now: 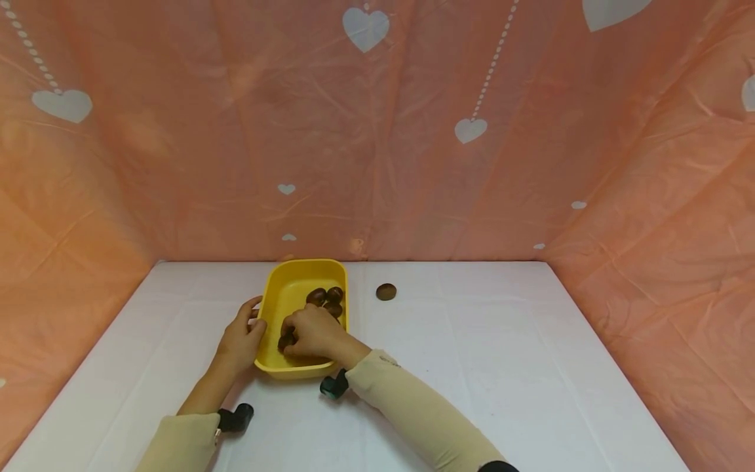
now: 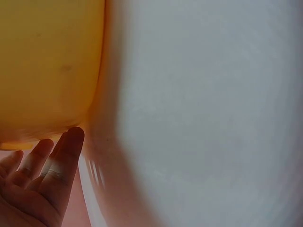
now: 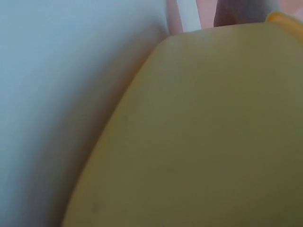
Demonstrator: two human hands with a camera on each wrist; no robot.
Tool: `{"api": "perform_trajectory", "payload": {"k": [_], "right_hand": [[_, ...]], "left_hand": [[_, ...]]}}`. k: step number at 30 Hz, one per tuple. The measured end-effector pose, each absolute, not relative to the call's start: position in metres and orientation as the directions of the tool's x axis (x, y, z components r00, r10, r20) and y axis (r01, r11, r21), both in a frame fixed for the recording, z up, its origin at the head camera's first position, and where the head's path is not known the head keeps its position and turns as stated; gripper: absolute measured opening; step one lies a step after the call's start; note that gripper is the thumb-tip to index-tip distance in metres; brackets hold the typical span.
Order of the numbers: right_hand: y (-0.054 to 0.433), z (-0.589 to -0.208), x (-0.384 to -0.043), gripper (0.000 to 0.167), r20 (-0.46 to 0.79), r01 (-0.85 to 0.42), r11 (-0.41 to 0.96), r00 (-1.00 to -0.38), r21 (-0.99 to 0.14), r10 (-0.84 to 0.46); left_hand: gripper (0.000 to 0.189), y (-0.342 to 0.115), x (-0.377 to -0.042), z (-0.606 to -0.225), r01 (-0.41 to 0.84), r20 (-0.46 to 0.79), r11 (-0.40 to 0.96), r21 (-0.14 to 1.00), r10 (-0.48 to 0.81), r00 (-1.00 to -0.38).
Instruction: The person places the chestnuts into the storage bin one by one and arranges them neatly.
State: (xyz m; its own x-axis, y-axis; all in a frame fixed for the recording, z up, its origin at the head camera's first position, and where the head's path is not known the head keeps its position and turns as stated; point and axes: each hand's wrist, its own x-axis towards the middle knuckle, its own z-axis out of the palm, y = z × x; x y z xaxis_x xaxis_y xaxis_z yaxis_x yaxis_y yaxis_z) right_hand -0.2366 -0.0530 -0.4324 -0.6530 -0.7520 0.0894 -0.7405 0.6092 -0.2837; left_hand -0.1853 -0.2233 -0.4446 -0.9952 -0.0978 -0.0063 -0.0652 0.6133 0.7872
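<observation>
A yellow plastic tray [image 1: 277, 295] stands on the white table, with several glossy brown chestnuts [image 1: 316, 297] grouped along its right side. My right hand [image 1: 318, 332] reaches into the tray from the right and pinches a dark chestnut [image 1: 286, 342] near the left front. Its palm covers part of the tray floor. My left hand [image 1: 238, 341] is at the tray's left edge, thumb and fingers spread against the outer wall. In the left wrist view, the fingers [image 2: 61, 175] are extended, with their tips at the tray's side.
One brown chestnut [image 1: 386, 292] lies by itself on the white table [image 1: 472, 354], right of the tray. A pink curtain [image 1: 413, 164] with white hearts hangs behind and on both sides. Black wrist cameras [image 1: 237, 417] stick out at both cuffs.
</observation>
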Motion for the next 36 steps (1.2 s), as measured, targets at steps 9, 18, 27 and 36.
{"api": "perform_trajectory", "payload": {"k": [9,18,27,36], "right_hand": [[-0.055,-0.434,-0.236,0.021,0.083,-0.745,0.611,-0.649,-0.267,-0.756],[-0.054,-0.433,-0.235,0.021,0.092,-0.752,0.603,-0.642,-0.265,-0.761],[-0.049,-0.430,-0.232,0.028,0.137,-0.723,0.580,-0.662,-0.376,-0.737],[-0.042,-0.423,-0.229,0.034,0.136,-0.650,0.587,-0.718,-0.483,-0.683]], "left_hand": [[0.053,-0.224,-0.184,-0.442,-0.062,0.000,0.619,0.783,-0.099,-0.995],[0.052,-0.224,-0.185,-0.442,-0.048,0.008,0.608,0.792,-0.089,-0.996],[0.053,-0.223,-0.184,-0.443,-0.060,-0.014,0.613,0.787,-0.079,-0.997],[0.053,-0.224,-0.183,-0.444,-0.064,-0.014,0.620,0.782,-0.086,-0.996]]}}
